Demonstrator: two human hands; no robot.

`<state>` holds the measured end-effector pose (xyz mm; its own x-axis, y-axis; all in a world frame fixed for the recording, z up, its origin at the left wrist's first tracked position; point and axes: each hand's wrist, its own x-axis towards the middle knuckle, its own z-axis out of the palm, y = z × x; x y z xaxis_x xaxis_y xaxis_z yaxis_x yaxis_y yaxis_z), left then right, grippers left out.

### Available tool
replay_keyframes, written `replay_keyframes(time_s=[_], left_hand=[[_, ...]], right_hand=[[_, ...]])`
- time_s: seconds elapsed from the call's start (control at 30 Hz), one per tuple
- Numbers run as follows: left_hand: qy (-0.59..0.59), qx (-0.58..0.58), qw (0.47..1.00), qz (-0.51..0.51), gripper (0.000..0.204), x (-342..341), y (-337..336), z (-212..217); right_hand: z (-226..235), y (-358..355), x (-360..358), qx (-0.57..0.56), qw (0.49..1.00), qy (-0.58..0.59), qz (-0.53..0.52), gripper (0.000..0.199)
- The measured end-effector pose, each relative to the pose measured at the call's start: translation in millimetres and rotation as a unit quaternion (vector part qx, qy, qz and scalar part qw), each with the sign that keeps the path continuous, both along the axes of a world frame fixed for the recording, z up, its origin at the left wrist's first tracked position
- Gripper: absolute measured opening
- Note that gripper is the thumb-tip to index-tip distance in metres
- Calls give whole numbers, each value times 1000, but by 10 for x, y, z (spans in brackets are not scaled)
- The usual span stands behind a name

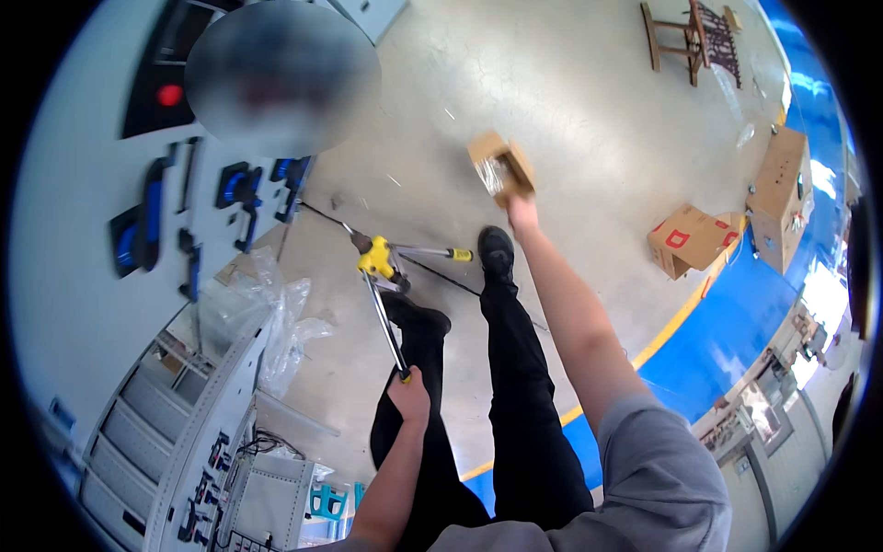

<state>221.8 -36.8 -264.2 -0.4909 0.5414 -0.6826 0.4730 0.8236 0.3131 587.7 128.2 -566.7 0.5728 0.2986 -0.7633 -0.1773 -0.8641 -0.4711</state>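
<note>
My left hand (409, 397) is closed around the end of a silver rod on a tripod-like stand with a yellow hub (375, 257). Another silver rod with a yellow tip points right from the hub, close to my shoe, and thin dark rods reach out on either side. My right hand (522, 212) stretches far forward and grips the near edge of a small open cardboard box (492, 158). Shiny clear plastic shows in the box's opening. The box is held above the floor, slightly blurred.
At left stands a large light-grey cabinet (74, 304) with black and blue handles. Clear plastic wrap (285, 331) lies beside it. An open carton (692, 237) and a larger cardboard box (780, 193) are at right, near a yellow floor line. A brown wooden chair (699, 41) lies far right.
</note>
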Motion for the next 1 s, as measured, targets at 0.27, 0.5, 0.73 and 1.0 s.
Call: replay_keyframes(time_s=[0.27,0.5,0.73,1.0], left_hand=[[94,-20,987,-128,47,416,-74,2150],[42,13,993,-111,45,347,-229,3862],[27,3,995,-92,54,38,-785,4495],[29,84,996,8,42,-491,-1811,4836]], right_hand=[[2579,-2495,623,-55,991,100,74,48],[4088,-3056,1155,-17,980,183,81,35],[5000,-2757,1560,-80,990,39,108,30],[6734,-2079,985,28,945,-177,272,47]])
